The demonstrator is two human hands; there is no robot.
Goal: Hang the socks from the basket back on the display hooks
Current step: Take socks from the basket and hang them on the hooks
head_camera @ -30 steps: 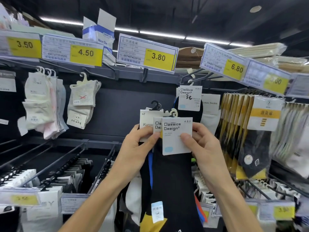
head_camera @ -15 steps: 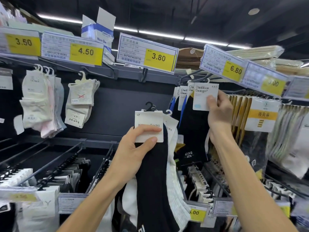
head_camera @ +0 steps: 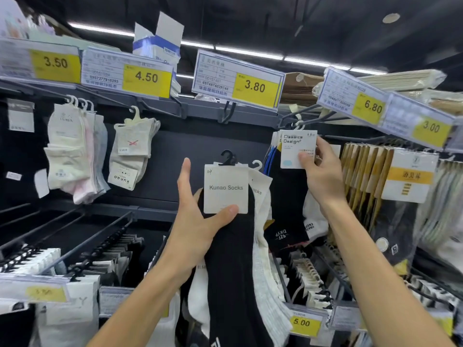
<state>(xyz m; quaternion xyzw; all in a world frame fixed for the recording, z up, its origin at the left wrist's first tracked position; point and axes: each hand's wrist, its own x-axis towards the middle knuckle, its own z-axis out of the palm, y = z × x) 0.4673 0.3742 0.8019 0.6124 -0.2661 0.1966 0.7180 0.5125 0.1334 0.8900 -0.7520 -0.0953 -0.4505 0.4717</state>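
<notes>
My left hand (head_camera: 198,221) grips a bunch of socks in mid-air before the rack: a black pair with a white "Kunao Socks" card (head_camera: 225,189) and a black hanger in front, white pairs (head_camera: 263,251) behind. My thumb presses the card's bottom edge. My right hand (head_camera: 323,176) is raised to the right and pinches the white "Classics Design" card (head_camera: 295,146) of a black pair (head_camera: 285,196). That pair's hanger sits on the display hook (head_camera: 300,116) under the 6.80 tag, in front of several similar pairs. The basket is out of view.
Cream and pink socks (head_camera: 72,151) and a beige Kunao pair (head_camera: 132,151) hang on hooks at left. Yellow-carded packs (head_camera: 375,176) hang at right. Price tags (head_camera: 253,83) jut out overhead. Lower hooks (head_camera: 100,246) with more socks stick out toward me.
My right hand took the Classics Design pair out of the bunch and lifted it up-right to the hook under the 6.80 tag. My left hand stayed, still gripping the rest.
</notes>
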